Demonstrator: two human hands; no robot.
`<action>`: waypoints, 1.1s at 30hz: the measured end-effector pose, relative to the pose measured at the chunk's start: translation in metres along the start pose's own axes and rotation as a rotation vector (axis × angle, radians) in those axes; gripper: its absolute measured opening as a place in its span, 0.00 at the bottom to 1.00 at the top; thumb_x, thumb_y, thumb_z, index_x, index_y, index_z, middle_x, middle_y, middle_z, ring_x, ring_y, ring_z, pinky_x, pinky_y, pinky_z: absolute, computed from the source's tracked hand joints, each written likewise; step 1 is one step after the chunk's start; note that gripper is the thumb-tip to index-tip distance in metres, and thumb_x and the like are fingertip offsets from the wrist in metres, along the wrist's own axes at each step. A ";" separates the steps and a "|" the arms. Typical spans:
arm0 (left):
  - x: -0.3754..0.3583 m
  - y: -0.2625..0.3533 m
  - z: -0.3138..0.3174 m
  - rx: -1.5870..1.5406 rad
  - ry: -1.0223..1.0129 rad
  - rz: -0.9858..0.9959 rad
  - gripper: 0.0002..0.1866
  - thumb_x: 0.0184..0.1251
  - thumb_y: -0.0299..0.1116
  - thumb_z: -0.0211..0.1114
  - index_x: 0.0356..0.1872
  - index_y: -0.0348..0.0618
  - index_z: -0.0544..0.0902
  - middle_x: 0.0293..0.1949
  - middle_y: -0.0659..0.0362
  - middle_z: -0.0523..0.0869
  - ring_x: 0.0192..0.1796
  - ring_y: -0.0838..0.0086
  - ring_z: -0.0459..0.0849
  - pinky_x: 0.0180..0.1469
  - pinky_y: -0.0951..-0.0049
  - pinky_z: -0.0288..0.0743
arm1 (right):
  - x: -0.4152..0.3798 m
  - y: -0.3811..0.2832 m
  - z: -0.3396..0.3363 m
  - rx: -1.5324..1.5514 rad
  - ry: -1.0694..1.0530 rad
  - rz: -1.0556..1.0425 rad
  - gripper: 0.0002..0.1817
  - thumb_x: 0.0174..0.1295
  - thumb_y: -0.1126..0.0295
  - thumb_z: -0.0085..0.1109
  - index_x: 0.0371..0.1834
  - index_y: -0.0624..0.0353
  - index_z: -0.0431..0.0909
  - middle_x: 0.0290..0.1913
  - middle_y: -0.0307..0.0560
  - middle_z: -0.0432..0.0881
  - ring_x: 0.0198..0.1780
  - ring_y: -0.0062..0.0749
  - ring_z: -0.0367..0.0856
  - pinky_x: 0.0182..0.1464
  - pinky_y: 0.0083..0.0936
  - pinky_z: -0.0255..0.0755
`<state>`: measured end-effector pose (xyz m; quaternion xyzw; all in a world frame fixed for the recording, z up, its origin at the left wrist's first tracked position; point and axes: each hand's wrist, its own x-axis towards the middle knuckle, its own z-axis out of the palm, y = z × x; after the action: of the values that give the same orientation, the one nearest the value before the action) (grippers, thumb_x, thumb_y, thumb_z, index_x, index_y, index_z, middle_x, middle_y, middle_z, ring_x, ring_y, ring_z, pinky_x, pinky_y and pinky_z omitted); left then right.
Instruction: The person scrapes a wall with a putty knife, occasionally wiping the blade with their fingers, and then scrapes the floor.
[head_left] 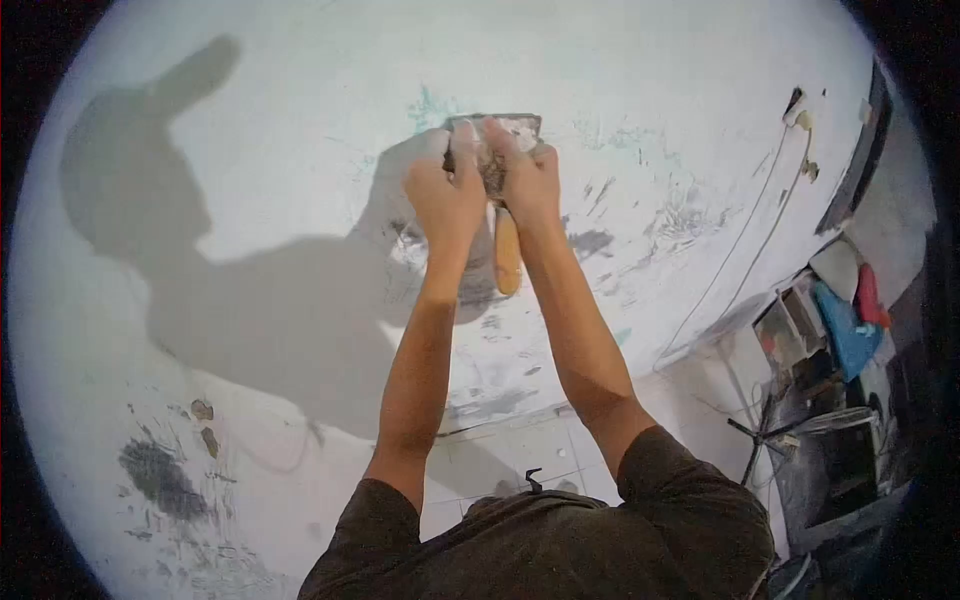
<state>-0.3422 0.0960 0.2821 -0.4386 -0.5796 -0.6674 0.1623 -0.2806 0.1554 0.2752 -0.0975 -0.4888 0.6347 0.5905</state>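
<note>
So both hands are up on a wide flat steel-bladed putty trowel with a stubby orange wooden handle (pixel 497 190), pressing it flat against the pale, freshly skimmed plaster wall (pixel 300 130). The left hand (pixel 445 195) has its fingers curled close together over the left half of the blade, and the right hand (pixel 525 180) does the same on the right half, fingertips bunched near the top edge. Neither hand is spread wide; both are clamped down on the blade itself, not the handle. The handle hangs free just below the heels of the palms, between the two wrists.

How it'd handle, best guess: the blade looks thin and a bit springy, light overall, caked with grey-white filler (pixel 520 125) that shows just above the right fingertips, so probably gritty and slick at once. The edges look like the part to keep skin off. The wooden grip looks smooth and rounded, the obvious spot for a one-hand hold; two hands on the back of the blade looks like the choice for pushing hard.

Wall texture is mostly matte and smooth, with darker grey scrape patches (pixel 160 478) well below and left of the fingers, and small teal flecks (pixel 430 105) just left of the fingertips. A thin white cable (pixel 745 235) runs down the wall well to the right, with cluttered dark gear (pixel 830 440) past it.
</note>
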 end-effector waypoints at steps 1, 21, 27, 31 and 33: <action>0.000 -0.001 0.001 -0.001 -0.008 0.000 0.20 0.70 0.40 0.57 0.22 0.33 0.73 0.16 0.59 0.67 0.22 0.78 0.61 0.25 0.69 0.59 | 0.003 0.000 -0.001 -0.030 -0.046 0.004 0.09 0.59 0.69 0.62 0.28 0.65 0.84 0.25 0.37 0.82 0.24 0.17 0.75 0.27 0.18 0.67; -0.002 -0.005 0.000 0.122 0.007 0.060 0.22 0.70 0.42 0.58 0.21 0.33 0.74 0.17 0.63 0.68 0.24 0.79 0.63 0.26 0.71 0.58 | -0.001 -0.001 -0.001 0.019 0.006 0.073 0.21 0.56 0.61 0.67 0.11 0.56 0.71 0.15 0.31 0.69 0.18 0.15 0.61 0.20 0.22 0.57; -0.003 -0.001 -0.001 0.106 0.029 0.095 0.23 0.70 0.43 0.57 0.22 0.32 0.74 0.17 0.61 0.69 0.23 0.77 0.64 0.26 0.70 0.59 | -0.001 0.004 0.000 -0.091 0.095 0.035 0.19 0.57 0.61 0.66 0.14 0.58 0.74 0.16 0.33 0.72 0.18 0.15 0.63 0.20 0.21 0.56; 0.001 0.006 0.002 -0.051 0.029 -0.037 0.23 0.70 0.43 0.57 0.19 0.33 0.73 0.16 0.65 0.69 0.22 0.80 0.63 0.24 0.71 0.58 | 0.004 0.011 -0.002 -0.052 0.051 0.040 0.19 0.56 0.61 0.67 0.16 0.59 0.71 0.17 0.35 0.71 0.20 0.16 0.65 0.22 0.20 0.60; -0.003 -0.009 0.002 0.095 0.039 -0.041 0.27 0.68 0.46 0.59 0.15 0.35 0.71 0.14 0.67 0.66 0.21 0.81 0.61 0.22 0.70 0.55 | -0.001 0.013 0.000 -0.055 0.135 0.097 0.16 0.55 0.63 0.68 0.26 0.60 0.71 0.25 0.39 0.77 0.25 0.16 0.72 0.25 0.18 0.66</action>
<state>-0.3456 0.0996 0.2740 -0.4051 -0.6163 -0.6508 0.1805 -0.2885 0.1572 0.2655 -0.1798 -0.4599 0.6408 0.5879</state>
